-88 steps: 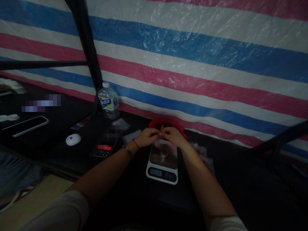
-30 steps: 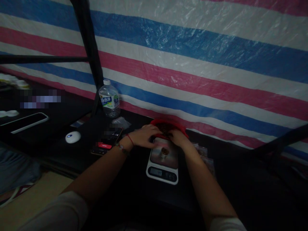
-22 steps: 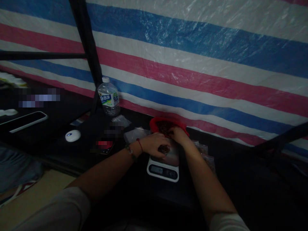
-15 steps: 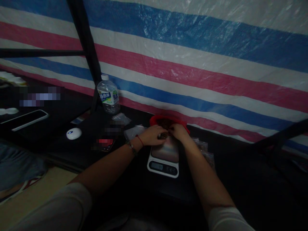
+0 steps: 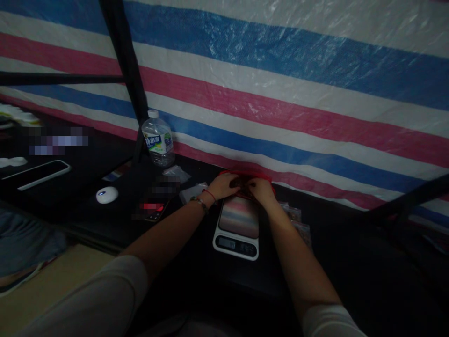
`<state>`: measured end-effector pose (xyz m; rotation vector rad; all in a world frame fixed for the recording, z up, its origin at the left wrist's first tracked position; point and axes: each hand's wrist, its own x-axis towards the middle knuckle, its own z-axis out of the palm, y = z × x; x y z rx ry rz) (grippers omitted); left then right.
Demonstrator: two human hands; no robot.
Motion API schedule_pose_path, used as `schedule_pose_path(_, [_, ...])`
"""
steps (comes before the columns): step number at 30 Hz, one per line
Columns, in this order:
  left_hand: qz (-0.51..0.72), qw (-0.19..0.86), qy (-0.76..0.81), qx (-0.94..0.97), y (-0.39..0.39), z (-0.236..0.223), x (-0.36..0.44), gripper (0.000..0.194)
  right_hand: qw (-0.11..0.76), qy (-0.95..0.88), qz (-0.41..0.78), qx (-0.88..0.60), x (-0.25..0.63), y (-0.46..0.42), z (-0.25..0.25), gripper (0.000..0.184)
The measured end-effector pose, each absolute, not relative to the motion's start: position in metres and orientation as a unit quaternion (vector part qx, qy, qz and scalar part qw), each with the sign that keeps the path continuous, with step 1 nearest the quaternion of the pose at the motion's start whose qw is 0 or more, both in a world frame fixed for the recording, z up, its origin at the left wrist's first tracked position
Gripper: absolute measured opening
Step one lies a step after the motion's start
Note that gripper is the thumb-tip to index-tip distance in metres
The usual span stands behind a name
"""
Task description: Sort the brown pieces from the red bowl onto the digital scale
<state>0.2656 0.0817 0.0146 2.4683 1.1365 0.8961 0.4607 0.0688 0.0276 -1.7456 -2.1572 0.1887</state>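
A small white digital scale point(image 5: 238, 229) with a bare shiny plate sits on the dark table. Just behind it, against the striped tarp, lies a red bag point(image 5: 257, 176) with dark bits in its mouth. Both my hands meet at that mouth. My left hand point(image 5: 224, 185), with a red string and a bead bracelet at the wrist, is curled over the bag's left side; what its fingers hold is hidden. My right hand point(image 5: 262, 191) is closed on the bag's right rim.
A water bottle point(image 5: 158, 139) stands by a black pole point(image 5: 126, 70). Left of the scale lie a phone point(image 5: 154, 210), clear packets point(image 5: 191, 192) and a white oval device point(image 5: 107, 194). More small clear packets point(image 5: 298, 222) lie to the scale's right. A striped tarp point(image 5: 280, 93) forms the back wall.
A small brownish object that stood on the scale plate is gone. My left hand picked it up and carried it back to the red bag; both hands now reach farther back, into the bag's mouth.
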Motion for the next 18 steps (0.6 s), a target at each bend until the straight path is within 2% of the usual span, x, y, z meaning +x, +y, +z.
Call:
schedule_pose_path(3, [0.317, 0.152, 0.41, 0.842, 0.079, 0.009, 0.265, 0.045, 0.256, -0.753, 0.073, -0.601, 0.456, 0.064, 0.034, 0.022])
schedule_pose_path(7, [0.304, 0.163, 0.398, 0.85, 0.074, 0.006, 0.265, 0.036, 0.315, -0.759, 0.093, -0.563, 0.445, 0.058, 0.038, 0.019])
schedule_pose_path(18, [0.336, 0.172, 0.37, 0.849, 0.073, -0.002, 0.263, 0.036, 0.312, -0.779, 0.134, -0.526, 0.435, 0.054, 0.037, 0.023])
